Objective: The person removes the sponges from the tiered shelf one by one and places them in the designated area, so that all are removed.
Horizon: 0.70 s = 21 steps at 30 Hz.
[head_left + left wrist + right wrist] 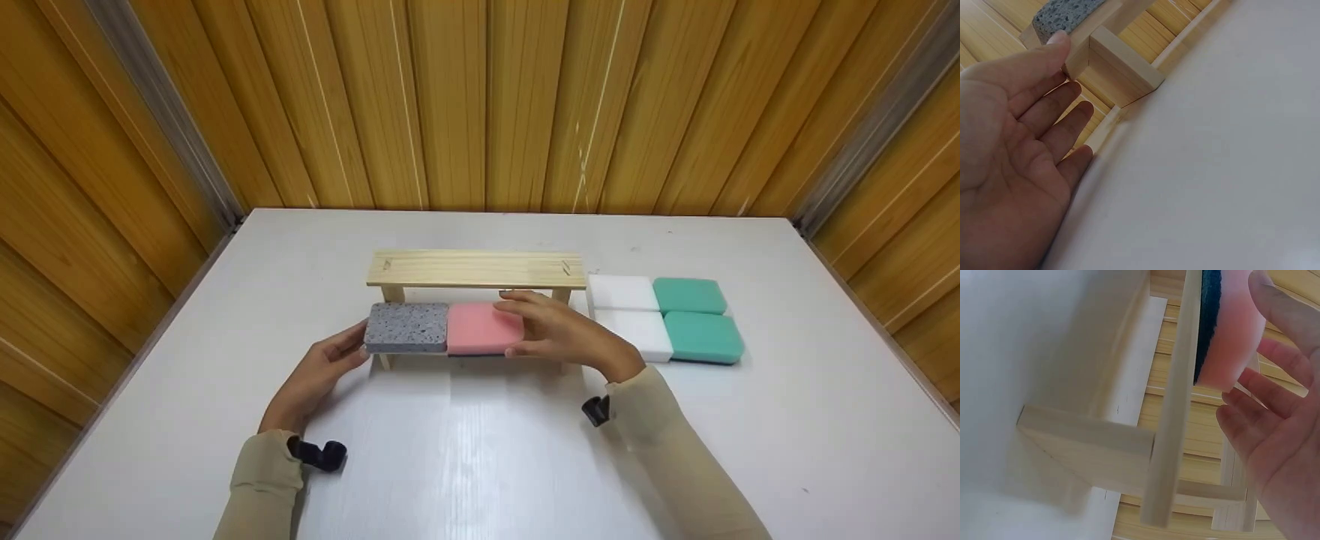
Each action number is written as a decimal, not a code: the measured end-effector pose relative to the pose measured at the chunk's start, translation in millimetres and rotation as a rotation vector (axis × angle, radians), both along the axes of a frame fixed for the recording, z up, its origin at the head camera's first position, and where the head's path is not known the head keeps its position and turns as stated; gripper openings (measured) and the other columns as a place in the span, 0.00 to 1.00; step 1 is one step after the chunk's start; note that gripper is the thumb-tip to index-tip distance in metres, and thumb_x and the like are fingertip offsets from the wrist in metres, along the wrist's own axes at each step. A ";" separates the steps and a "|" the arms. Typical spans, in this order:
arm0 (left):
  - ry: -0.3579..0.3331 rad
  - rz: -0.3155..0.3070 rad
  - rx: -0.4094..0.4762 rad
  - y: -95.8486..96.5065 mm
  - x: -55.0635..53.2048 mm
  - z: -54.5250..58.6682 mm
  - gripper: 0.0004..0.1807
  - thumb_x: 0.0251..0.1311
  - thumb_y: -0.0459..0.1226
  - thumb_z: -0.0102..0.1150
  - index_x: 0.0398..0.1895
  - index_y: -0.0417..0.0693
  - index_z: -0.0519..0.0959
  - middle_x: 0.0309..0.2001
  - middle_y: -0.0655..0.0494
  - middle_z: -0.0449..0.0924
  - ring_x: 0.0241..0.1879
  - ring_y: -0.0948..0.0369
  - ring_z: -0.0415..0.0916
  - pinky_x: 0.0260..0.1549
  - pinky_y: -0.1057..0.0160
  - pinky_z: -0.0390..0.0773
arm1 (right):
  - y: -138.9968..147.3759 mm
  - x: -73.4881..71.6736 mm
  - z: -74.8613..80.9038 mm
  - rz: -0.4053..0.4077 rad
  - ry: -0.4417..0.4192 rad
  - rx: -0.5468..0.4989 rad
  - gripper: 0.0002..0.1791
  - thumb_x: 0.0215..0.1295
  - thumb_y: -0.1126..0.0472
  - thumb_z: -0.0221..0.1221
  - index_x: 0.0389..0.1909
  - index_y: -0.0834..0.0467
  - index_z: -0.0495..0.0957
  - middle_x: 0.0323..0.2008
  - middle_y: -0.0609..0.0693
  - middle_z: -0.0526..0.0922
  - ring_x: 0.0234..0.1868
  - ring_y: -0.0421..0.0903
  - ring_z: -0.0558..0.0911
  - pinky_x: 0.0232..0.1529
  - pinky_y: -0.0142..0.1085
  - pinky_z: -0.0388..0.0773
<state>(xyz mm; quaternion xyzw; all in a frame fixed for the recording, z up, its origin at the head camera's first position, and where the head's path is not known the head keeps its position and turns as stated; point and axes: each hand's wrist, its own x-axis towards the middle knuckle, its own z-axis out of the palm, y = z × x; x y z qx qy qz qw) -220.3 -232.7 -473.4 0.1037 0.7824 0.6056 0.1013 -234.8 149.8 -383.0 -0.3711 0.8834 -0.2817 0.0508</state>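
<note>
A grey, pitted block like a pumice stone [406, 328] lies on the lower step of a small wooden stand [475, 268]. Right beside it, on the same step, is a pink sponge [480, 328] with a dark scouring layer underneath. My left hand [319, 375] is at the left end of the block, thumb tip touching its near corner and fingers fairly straight past the step's end. With thumb at the near edge and fingers over the far side, my right hand [566, 334] holds the sponge's right end.
To the right of the stand, two white blocks [634, 335] lie one behind the other, beside two green sponges [703, 335] with dark undersides. All rest on a white table [480, 465]. Wood-patterned panels [480, 105] enclose its back and sides.
</note>
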 end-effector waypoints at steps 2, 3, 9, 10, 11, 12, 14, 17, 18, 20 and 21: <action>0.009 -0.003 0.003 -0.2 0.0 0.0 0.38 0.64 0.46 0.58 0.74 0.46 0.56 0.74 0.49 0.55 0.75 0.51 0.50 0.72 0.51 0.55 | -1.5 0.3 0.0 0.000 0.008 0.010 0.38 0.59 0.50 0.66 0.69 0.56 0.65 0.71 0.56 0.63 0.73 0.54 0.61 0.71 0.52 0.62; 0.013 -0.007 0.005 -0.3 0.1 0.1 0.38 0.65 0.46 0.58 0.74 0.45 0.56 0.74 0.49 0.55 0.75 0.51 0.50 0.72 0.51 0.55 | -2.3 0.6 0.4 -0.001 0.009 0.014 0.38 0.59 0.50 0.66 0.69 0.55 0.65 0.71 0.55 0.63 0.73 0.53 0.60 0.71 0.51 0.62; 0.016 -0.017 0.014 -0.5 1.4 1.3 0.39 0.64 0.47 0.58 0.74 0.45 0.55 0.75 0.49 0.54 0.75 0.52 0.51 0.72 0.53 0.55 | -5.6 2.3 0.2 -0.009 0.010 0.038 0.38 0.60 0.48 0.64 0.70 0.53 0.65 0.72 0.53 0.61 0.74 0.53 0.59 0.72 0.52 0.60; 0.015 -0.016 0.016 -0.6 1.2 1.4 0.38 0.64 0.46 0.58 0.74 0.45 0.55 0.74 0.49 0.55 0.74 0.53 0.51 0.72 0.54 0.55 | -6.0 2.7 0.3 -0.012 0.008 0.041 0.38 0.60 0.48 0.64 0.70 0.52 0.64 0.72 0.53 0.61 0.74 0.53 0.59 0.72 0.52 0.60; 0.015 -0.016 0.017 -0.5 1.0 1.6 0.38 0.64 0.46 0.58 0.74 0.45 0.56 0.74 0.49 0.55 0.74 0.53 0.52 0.72 0.54 0.55 | -6.4 3.0 0.5 -0.012 0.006 0.041 0.38 0.60 0.48 0.64 0.70 0.52 0.64 0.73 0.53 0.61 0.74 0.53 0.59 0.72 0.52 0.60; 0.015 -0.016 0.018 -0.5 0.9 1.8 0.38 0.64 0.46 0.58 0.74 0.45 0.56 0.74 0.49 0.55 0.74 0.53 0.52 0.72 0.54 0.56 | -6.7 3.4 0.5 -0.012 0.007 0.041 0.38 0.60 0.48 0.64 0.70 0.52 0.64 0.73 0.53 0.61 0.74 0.53 0.58 0.72 0.52 0.59; 0.015 -0.020 0.022 -0.7 0.6 1.8 0.38 0.65 0.46 0.57 0.74 0.45 0.56 0.74 0.49 0.55 0.74 0.52 0.52 0.72 0.54 0.56 | -7.2 4.0 0.3 -0.014 0.013 0.042 0.38 0.60 0.48 0.64 0.70 0.52 0.64 0.72 0.52 0.61 0.74 0.53 0.59 0.72 0.51 0.60; 0.008 -0.018 0.021 -0.7 0.3 1.7 0.37 0.65 0.45 0.57 0.74 0.45 0.56 0.74 0.48 0.55 0.74 0.52 0.52 0.72 0.53 0.56 | -7.5 4.2 -1.2 -0.006 0.036 0.039 0.37 0.59 0.49 0.65 0.69 0.53 0.65 0.71 0.53 0.63 0.73 0.53 0.60 0.72 0.50 0.60; 0.006 -0.019 0.020 -0.7 0.6 1.7 0.37 0.65 0.46 0.57 0.74 0.45 0.55 0.74 0.48 0.55 0.74 0.52 0.52 0.72 0.53 0.56 | -7.5 4.1 -2.1 -0.003 0.048 0.040 0.37 0.60 0.50 0.65 0.69 0.53 0.66 0.71 0.53 0.64 0.72 0.53 0.61 0.72 0.50 0.61; 0.001 -0.017 0.019 -0.6 1.2 1.9 0.38 0.65 0.46 0.57 0.74 0.45 0.55 0.74 0.48 0.55 0.74 0.52 0.52 0.72 0.52 0.55 | -7.2 4.4 -2.9 0.001 0.061 0.039 0.36 0.60 0.50 0.65 0.68 0.54 0.67 0.70 0.53 0.64 0.72 0.53 0.61 0.72 0.50 0.61; 0.000 -0.016 0.021 -0.6 1.3 1.9 0.38 0.65 0.46 0.57 0.74 0.45 0.56 0.74 0.48 0.55 0.74 0.52 0.52 0.72 0.52 0.56 | -6.9 4.6 -3.2 0.002 0.066 0.038 0.35 0.60 0.50 0.65 0.68 0.55 0.68 0.70 0.54 0.64 0.72 0.53 0.62 0.72 0.50 0.61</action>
